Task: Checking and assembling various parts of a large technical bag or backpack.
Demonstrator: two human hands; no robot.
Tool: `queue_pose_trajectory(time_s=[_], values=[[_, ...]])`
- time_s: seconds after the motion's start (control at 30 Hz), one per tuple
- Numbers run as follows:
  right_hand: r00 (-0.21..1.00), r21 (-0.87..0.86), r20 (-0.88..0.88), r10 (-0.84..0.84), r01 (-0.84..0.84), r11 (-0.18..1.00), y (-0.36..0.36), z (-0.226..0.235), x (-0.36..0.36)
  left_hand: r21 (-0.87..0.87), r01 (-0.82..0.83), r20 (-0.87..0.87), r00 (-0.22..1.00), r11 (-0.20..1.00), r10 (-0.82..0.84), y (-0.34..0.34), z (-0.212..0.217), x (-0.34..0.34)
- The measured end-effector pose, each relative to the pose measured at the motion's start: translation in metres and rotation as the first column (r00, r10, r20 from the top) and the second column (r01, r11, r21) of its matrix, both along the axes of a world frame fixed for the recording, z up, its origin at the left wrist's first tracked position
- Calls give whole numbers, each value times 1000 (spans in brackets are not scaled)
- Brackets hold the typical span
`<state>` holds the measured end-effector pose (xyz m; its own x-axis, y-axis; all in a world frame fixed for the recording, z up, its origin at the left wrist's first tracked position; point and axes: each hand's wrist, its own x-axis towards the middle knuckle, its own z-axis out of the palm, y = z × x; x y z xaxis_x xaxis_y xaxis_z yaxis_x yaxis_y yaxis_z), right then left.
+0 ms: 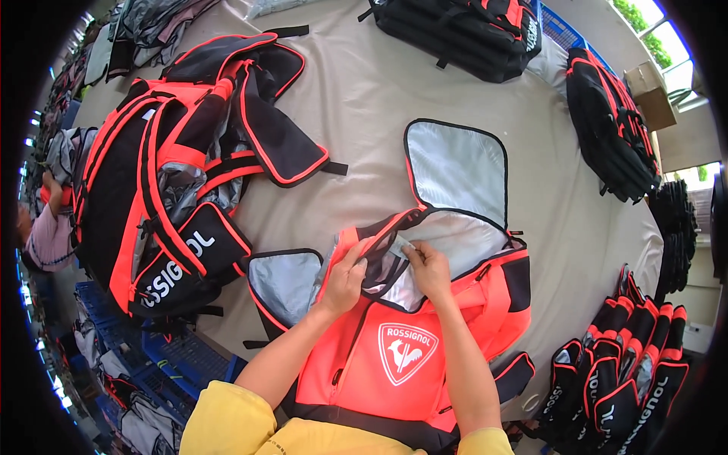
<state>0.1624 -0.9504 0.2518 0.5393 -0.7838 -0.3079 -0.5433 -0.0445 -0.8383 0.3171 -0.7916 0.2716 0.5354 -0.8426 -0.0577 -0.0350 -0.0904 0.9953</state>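
Note:
A bright coral-red and black backpack [318, 379] lies in front of me, its mouth spread and its silver lining showing. One silver-lined flap [456, 163] is folded back on the far side; another lined flap [284, 280] sticks out to the left. My left hand [345, 280] is closed on the left edge of the opening. Over the mouth, my right hand [427, 269] pinches a small pale grey piece [397, 244], like a label, at the inner lining. Its fingertips are partly hidden, and the bottom of the bag is out of sight.
A beige cloth-covered table [356, 98] lies beneath. At left is a large red-and-black bag [163, 189]; more bags [459, 34] lie far back and at the right [613, 125]. Several stand lower right [618, 371]. Beyond the left edge are blue crates [178, 353] and another person [53, 235].

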Motion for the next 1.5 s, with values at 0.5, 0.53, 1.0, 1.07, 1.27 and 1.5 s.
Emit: queue_pose_trajectory(time_s=[0.5, 0.53, 1.0, 1.07, 1.27, 1.5], values=[[552, -144, -742, 380, -685, 714, -57, 85, -29, 88, 5, -150, 989, 996, 8, 1, -2, 11], [462, -101, -805, 373, -725, 681, -70, 103, -41, 61, -15, -112, 993, 998, 21, -1, 1, 10], [802, -652, -590, 93, -541, 532, 77, 184, -193, -114, -24, -316, 949, 993, -13, -12, -9, 2], [814, -664, -574, 87, -525, 532, 84, 173, -197, -209, 24, -507, 852, 978, -129, -13, -4, 6], [857, -709, -511, 64, -463, 532, 95, 158, -210, -23, -40, -242, 970, 999, 33, -9, -34, 5], [918, -751, -390, 64, -358, 555, 82, 152, -211, -157, 502, 740, 630, 850, -235, -53, 118, -63]])
